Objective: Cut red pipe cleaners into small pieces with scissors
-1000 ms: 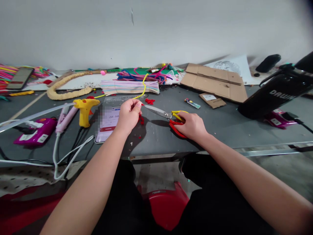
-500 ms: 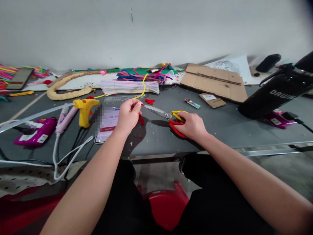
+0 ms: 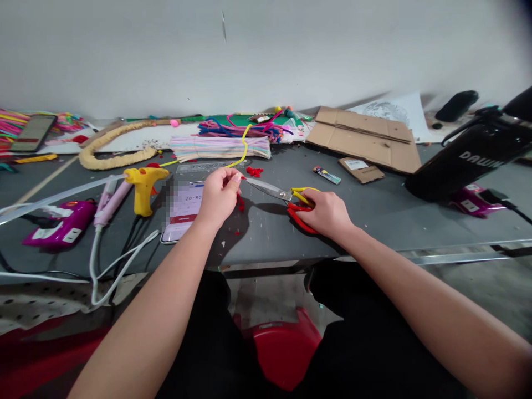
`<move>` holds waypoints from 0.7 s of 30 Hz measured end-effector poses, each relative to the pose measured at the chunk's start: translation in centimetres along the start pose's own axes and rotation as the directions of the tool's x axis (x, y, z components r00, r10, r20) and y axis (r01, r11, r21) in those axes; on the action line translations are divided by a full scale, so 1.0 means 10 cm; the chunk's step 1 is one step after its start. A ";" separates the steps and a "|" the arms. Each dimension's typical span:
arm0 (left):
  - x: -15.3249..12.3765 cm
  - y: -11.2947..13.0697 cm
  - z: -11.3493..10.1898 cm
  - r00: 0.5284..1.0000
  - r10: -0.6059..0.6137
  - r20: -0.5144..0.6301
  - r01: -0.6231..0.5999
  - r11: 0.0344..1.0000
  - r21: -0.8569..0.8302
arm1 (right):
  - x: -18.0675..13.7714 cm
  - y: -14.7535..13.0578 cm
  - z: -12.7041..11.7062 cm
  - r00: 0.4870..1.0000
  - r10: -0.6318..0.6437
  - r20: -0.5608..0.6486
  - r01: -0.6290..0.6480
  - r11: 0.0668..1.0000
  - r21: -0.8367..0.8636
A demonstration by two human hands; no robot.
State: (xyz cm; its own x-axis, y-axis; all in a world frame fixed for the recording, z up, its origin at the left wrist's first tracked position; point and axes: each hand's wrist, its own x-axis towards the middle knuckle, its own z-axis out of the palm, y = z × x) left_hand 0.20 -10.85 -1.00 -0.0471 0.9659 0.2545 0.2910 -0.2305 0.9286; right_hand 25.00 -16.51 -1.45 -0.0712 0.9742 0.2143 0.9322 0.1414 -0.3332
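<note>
My right hand point(image 3: 326, 213) is wrapped round the red and yellow handles of a pair of scissors point(image 3: 270, 189). The blades point left, and their tips meet the fingertips of my left hand point(image 3: 222, 194). Between its thumb and forefinger my left hand pinches a small red piece point(image 3: 243, 178), mostly hidden by the fingers; its kind is hard to make out. Small red bits point(image 3: 254, 172) lie on the table just beyond the blades, with a few more below my left fingertips. A phone point(image 3: 183, 213) showing a timer lies beside my left wrist.
On the left are a yellow glue gun point(image 3: 144, 188), a pink iron-like tool point(image 3: 111, 204), a purple power strip point(image 3: 62, 224) and loose cables. Bundled pastel pipe cleaners point(image 3: 220, 148) lie behind my hands. Cardboard point(image 3: 366, 138), a glue-like tube point(image 3: 327, 175) and a black bottle point(image 3: 465, 155) are on the right.
</note>
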 end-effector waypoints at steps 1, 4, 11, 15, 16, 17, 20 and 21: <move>0.00 0.00 0.00 1.000 -0.001 -0.002 0.001 1.000 0.003 | 0.00 0.00 0.00 1.000 0.000 0.000 0.000 1.000 0.002; 0.00 0.01 0.00 1.000 -0.004 -0.007 0.004 1.000 0.008 | 0.00 0.00 0.00 1.000 0.009 0.004 -0.009 1.000 0.003; -0.01 0.01 0.00 1.000 0.010 0.003 -0.010 1.000 0.012 | 0.00 -0.01 -0.01 1.000 0.009 0.001 -0.009 1.000 0.001; 0.00 0.00 0.00 1.000 0.018 0.004 -0.018 1.000 0.014 | 0.01 -0.01 -0.01 1.000 0.004 0.007 -0.004 1.000 -0.005; 0.01 -0.01 0.00 1.000 0.017 0.003 -0.017 1.000 0.014 | 0.01 -0.01 -0.01 1.000 0.004 0.009 -0.004 1.000 -0.006; 0.01 -0.01 0.00 1.000 0.015 0.002 -0.015 1.000 0.012 | 0.01 -0.01 -0.01 1.000 0.005 0.012 -0.005 1.000 -0.007; 0.02 -0.03 0.00 1.000 0.009 0.000 -0.009 1.000 0.004 | 0.01 -0.01 -0.02 1.000 0.008 0.015 -0.008 1.000 -0.012; 0.02 -0.04 0.00 1.000 0.009 -0.002 -0.009 1.000 0.002 | 0.01 -0.01 -0.02 1.000 0.007 0.014 -0.007 1.000 -0.015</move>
State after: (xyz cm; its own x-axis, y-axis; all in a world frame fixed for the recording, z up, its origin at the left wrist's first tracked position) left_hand 0.10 -10.57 -1.30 -0.0461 0.9636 0.2634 0.2934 -0.2390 0.9256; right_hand 24.92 -16.49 -1.24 -0.0699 0.9775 0.1991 0.9379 0.1324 -0.3206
